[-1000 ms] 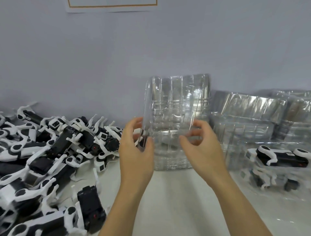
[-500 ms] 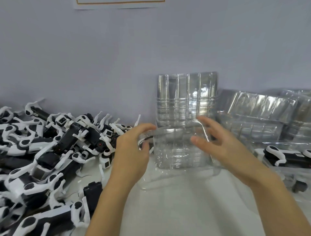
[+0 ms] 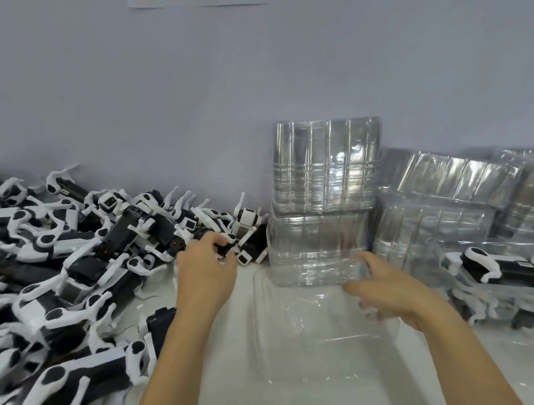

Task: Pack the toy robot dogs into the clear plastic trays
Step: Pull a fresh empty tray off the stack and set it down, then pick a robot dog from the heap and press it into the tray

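Toy robot dogs (image 3: 86,260), black and white, lie in a heap on the left part of the white bench (image 3: 231,361), against a pale grey wall (image 3: 173,101). Left hand (image 3: 205,274) grips one dog (image 3: 228,245) at the heap's edge. Right hand (image 3: 387,292), fingers relaxed, touches a clear plastic tray (image 3: 318,332) lying flat before stacked trays (image 3: 323,202).

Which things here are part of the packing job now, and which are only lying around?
In use: left hand reaching into the pile of black-and-white toy robot dogs; right hand at the clear plastic tray lying flat.
Idle: upright stack of clear trays; packed dog; paper on the wall.
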Available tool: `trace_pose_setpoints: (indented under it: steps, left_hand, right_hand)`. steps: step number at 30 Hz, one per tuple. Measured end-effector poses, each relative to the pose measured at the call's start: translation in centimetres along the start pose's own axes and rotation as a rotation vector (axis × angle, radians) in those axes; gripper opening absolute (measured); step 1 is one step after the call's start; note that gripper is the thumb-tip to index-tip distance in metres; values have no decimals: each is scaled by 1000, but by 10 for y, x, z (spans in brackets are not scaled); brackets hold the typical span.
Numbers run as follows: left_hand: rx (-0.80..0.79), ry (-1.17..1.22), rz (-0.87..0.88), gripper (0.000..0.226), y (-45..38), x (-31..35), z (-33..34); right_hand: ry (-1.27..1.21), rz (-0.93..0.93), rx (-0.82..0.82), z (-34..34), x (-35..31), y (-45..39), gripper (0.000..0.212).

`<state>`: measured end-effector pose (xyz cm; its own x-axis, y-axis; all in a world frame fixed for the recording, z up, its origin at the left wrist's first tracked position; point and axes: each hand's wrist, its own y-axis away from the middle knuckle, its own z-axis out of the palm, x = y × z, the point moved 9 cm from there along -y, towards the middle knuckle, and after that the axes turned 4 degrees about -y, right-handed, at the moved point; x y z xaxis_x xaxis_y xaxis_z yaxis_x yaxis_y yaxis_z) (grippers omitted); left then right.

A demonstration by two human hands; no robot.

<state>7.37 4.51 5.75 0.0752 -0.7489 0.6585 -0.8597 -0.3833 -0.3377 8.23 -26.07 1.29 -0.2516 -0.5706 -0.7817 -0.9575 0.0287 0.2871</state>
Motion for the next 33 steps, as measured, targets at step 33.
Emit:
trace_pose_setpoints:
  steps: [33]
  left_hand:
    - [-270,918,189,18,25,96,-29]
  right_hand:
    - [-49,-721,-7,41,-118,62,44]
